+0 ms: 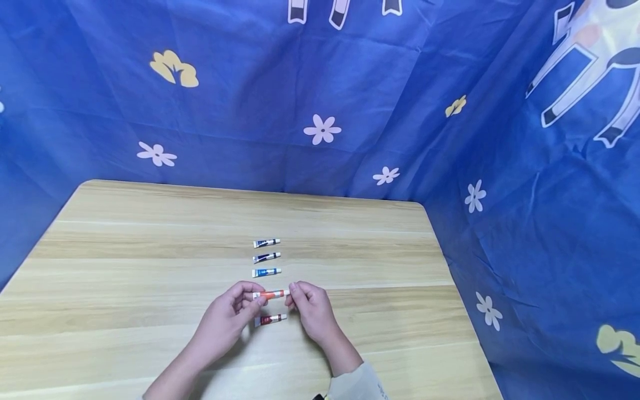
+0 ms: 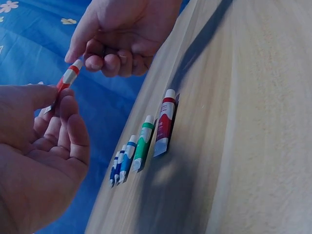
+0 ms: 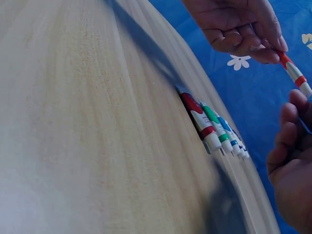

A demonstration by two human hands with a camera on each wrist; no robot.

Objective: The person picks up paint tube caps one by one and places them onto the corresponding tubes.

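Observation:
My left hand (image 1: 225,316) pinches an orange-red paint tube (image 1: 273,294) between thumb and fingers, near its flat end. The tube is raised over the table, its white cap pointing right. At that cap is my right hand (image 1: 314,311), thumb and curled fingertips close around its end; I cannot tell whether they grip it. A dark red tube (image 1: 270,319) lies just below the hands. Beyond it, a green tube (image 2: 143,144) shows in the wrist views but is hidden in the head view. Farther back lie a light blue tube (image 1: 266,272) and two dark blue tubes (image 1: 266,257).
The lying tubes form a column on the wooden table (image 1: 380,250), caps all to the right. Blue curtains (image 1: 240,111) with white flowers and animal figures hang behind the table and along its right side. The hands cast shadows on the tabletop.

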